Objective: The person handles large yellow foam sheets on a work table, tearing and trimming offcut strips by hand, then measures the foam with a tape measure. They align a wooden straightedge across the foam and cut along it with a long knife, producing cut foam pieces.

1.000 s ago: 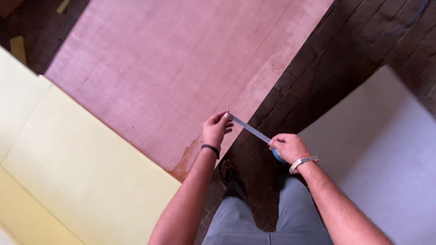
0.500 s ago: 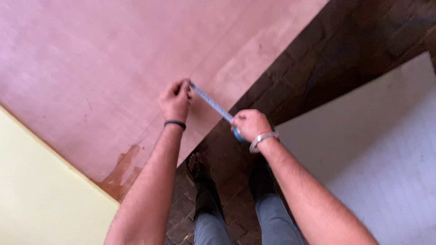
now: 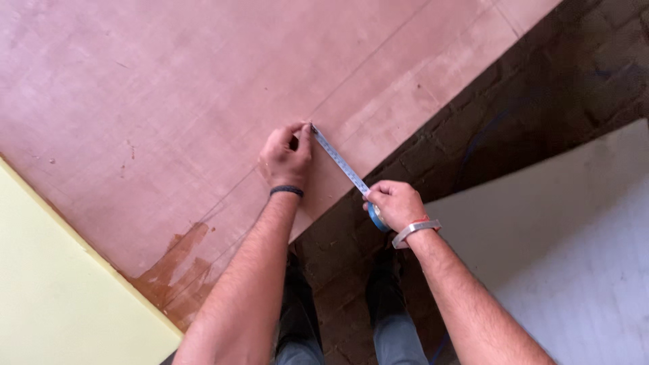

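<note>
We look down on a large reddish-brown wooden board (image 3: 203, 101) that fills the upper left of the view. Our left hand (image 3: 287, 157) rests on the board with its fingers curled in a narrow pinch, pressing the free end of a tape measure (image 3: 341, 167) down onto the wood. A dark band circles that wrist.

The tape runs as a thin pale strip on a slant, from the left hand down and to the right, across the board and past its edge. Our right hand (image 3: 395, 205) is closed around the blue case of the tape measure, just off the board's edge and above the dark brick floor (image 3: 514, 108). Only a sliver of the blue case shows beneath the fingers. A silver bracelet and a thin orange band sit on that wrist.

A faint straight line is drawn across the board, and the tip of the tape lies close to it. A darker stain (image 3: 176, 263) marks the board near its lower corner.

To the lower left, touching the board's edge, lies a pale yellow sheet (image 3: 54, 297). To the right, a white panel (image 3: 568, 257) lies on the floor, well apart from the board. Our legs in grey trousers and dark shoes stand on the bricks between the two arms.
</note>
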Demonstrator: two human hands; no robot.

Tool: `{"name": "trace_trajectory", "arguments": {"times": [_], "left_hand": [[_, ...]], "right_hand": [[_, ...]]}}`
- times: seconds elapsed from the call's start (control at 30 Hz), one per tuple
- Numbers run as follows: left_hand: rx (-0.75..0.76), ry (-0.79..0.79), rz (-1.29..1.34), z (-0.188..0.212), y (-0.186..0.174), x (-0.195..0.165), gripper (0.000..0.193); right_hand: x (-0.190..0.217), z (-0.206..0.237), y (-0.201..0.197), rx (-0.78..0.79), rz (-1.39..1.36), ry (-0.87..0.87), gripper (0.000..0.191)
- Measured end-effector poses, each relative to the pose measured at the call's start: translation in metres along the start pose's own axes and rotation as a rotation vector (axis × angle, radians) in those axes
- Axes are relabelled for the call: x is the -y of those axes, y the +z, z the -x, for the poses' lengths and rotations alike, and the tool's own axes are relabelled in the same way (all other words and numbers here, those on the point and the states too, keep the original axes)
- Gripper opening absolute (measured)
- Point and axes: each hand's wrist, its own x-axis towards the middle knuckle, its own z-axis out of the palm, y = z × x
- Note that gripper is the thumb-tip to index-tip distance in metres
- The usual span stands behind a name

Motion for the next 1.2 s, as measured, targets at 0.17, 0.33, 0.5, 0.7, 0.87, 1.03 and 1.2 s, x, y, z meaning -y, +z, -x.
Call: {"name": "trace_trajectory", "arguments": {"times": [0.17,0.33,0.5,0.7,0.87,1.03,1.2], "left_hand": [[-0.014,0.009,-0.031,-0.007,-0.009,-0.005,0.018],[0.003,-0.031,-0.061,-0.01,-0.014,-0.008,0.016],[0.015,-0.013,-0.081,-0.01,-0.015,-0.006,0.018],[-0.006,-0.039,-0.095,-0.01,-0.015,-0.009,0.017],[0.005,-0.054,-0.074,-0.009,-0.015,-0.008,0.016],[-0.033,0.007,-0.085,-0.006,-0.01,-0.005,0.015],[-0.028,0.006,-0.08,0.0,-0.005,-0.001,0.015]], "right_hand": [[0.018,0.007,-0.004,0.012,-0.017,0.013,0.018],[0.033,0.013,-0.006,0.0,0.044,0.026,0.019],[0.034,0.011,-0.003,0.02,0.048,0.052,0.02],[0.028,0.001,0.004,0.045,0.013,0.018,0.025],[0.021,-0.005,0.008,0.047,0.032,0.004,0.027],[0.01,-0.013,0.011,0.04,0.045,-0.079,0.026],[0.003,-0.02,0.011,0.064,-0.026,-0.028,0.024]]}}
